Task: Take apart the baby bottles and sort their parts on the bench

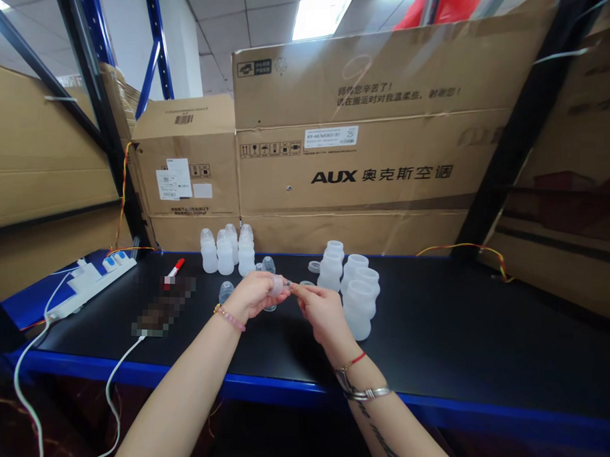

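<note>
My left hand [256, 295] is closed around a translucent white bottle collar [276, 285], holding it sideways above the black tabletop. The thumb and fingers of my right hand [325, 312] pinch together at the collar's right side, on a small piece too hidden to make out. Just right of that hand stand several open frosted baby bottles [359, 310], upright and without tops. Loose collars [314, 266] lie beside them. A clear dome cap [226, 291] sits left of my left hand, and more clear caps [268, 264] are behind it, partly covered.
Several capped baby bottles [208, 252] stand at the back left. A red-and-white marker [175, 270], a blurred phone-like object [165, 307] on a white cable and a power strip [95, 284] lie at left. Cardboard panels [386, 198] wall the back; a blue edge [279, 389] borders the front.
</note>
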Demonstrator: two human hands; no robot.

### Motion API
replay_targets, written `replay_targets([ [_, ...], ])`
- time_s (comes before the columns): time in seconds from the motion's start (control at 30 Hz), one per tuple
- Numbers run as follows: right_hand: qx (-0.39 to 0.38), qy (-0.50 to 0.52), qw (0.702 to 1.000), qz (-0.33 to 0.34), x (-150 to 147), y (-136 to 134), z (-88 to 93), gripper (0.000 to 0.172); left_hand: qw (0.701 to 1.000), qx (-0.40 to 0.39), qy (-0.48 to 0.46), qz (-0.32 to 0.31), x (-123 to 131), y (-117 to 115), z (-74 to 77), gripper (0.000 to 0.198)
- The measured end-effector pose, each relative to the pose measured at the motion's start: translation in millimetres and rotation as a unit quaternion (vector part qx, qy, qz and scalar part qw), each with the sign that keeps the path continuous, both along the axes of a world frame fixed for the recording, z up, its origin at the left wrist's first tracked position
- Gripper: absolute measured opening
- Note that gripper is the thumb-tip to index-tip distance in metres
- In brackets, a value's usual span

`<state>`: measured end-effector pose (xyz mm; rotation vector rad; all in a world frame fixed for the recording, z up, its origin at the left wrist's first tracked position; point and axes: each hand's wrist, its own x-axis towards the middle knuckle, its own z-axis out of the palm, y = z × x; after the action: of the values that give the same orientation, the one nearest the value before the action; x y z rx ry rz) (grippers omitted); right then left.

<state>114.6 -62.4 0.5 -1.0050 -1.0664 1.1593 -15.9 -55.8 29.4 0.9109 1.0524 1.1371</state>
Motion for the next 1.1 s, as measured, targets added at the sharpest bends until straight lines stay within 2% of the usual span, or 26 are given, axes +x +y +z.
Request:
replay_targets([
  [0.1, 0.026, -0.003, 1.000, -0.010, -0.7, -1.4, 0.0, 0.032, 0.998, -0.019, -0.049, -0.020, -2.5, 1.4, 1.0, 0.021],
  [0.23, 0.030, -0.007, 1.000, -0.005, -1.4, -1.5, 0.4, 0.033, 0.997, -0.033, -0.062, -0.029, -2.5, 2.0, 2.8, 0.019],
  [0.43, 0.073, -0.024, 0.997, -0.025, -2.7, 2.3, -1.8, 0.046, 0.996, 0.000, -0.081, -0.026, 0.5, -0.7, 3.6, 0.019],
  [0.63, 0.104, -0.036, 0.994, -0.021, -4.7, 4.0, -2.7, 0.052, 0.985, -0.029, -0.166, -0.042, 0.4, 0.7, 3.9, 0.019],
  [0.83, 0.105, -0.031, 0.994, -0.016, -5.0, 3.6, -1.9, 0.052, 0.981, -0.039, -0.184, -0.042, 0.6, 1.2, 3.9, 0.017],
  [1.1, 0.109, -0.027, 0.993, -0.044, -9.7, -0.1, -0.7, 0.047, 0.975, -0.050, -0.211, -0.043, 1.8, -1.9, 7.0, 0.023],
])
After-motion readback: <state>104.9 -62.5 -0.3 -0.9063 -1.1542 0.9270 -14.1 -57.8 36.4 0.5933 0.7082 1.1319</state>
